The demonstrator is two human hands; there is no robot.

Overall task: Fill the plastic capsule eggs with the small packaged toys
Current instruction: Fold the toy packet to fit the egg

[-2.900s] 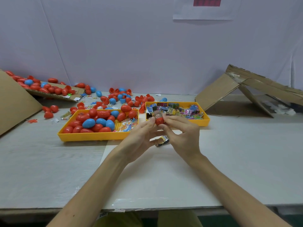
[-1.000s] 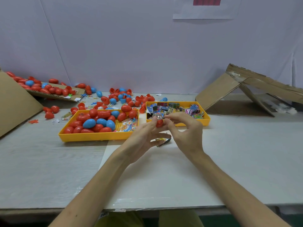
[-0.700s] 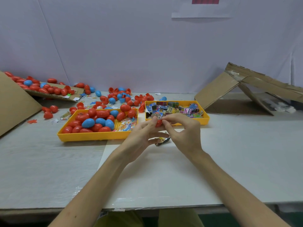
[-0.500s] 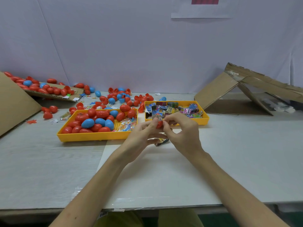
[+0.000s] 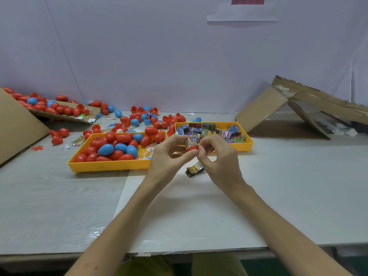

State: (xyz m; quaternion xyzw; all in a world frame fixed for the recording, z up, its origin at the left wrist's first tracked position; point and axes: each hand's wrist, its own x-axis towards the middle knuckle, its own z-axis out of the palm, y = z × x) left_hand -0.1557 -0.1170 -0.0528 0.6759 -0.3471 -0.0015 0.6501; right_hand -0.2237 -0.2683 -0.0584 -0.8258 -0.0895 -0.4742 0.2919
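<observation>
A red egg half (image 5: 192, 148) with a packaged toy (image 5: 190, 142) sticking out of its top is held above the table between both hands. My left hand (image 5: 169, 156) pinches the egg half from the left. My right hand (image 5: 217, 156) pinches it from the right with thumb and forefinger. A second packaged toy (image 5: 195, 169) hangs under my right hand; whether the lower fingers hold it I cannot tell. One yellow tray (image 5: 111, 166) holds red and blue eggs. Another yellow tray (image 5: 247, 144) holds several packaged toys.
Loose red and blue eggs and egg halves (image 5: 139, 118) lie scattered behind the trays. A cardboard flap (image 5: 59, 114) at the back left carries more eggs. A collapsed cardboard box (image 5: 298, 108) stands at the right. A cardboard sheet (image 5: 16, 132) leans at the far left.
Both hands stay together over the white sheet, working the packaged toy into the red egg half. They have shifted only slightly.
</observation>
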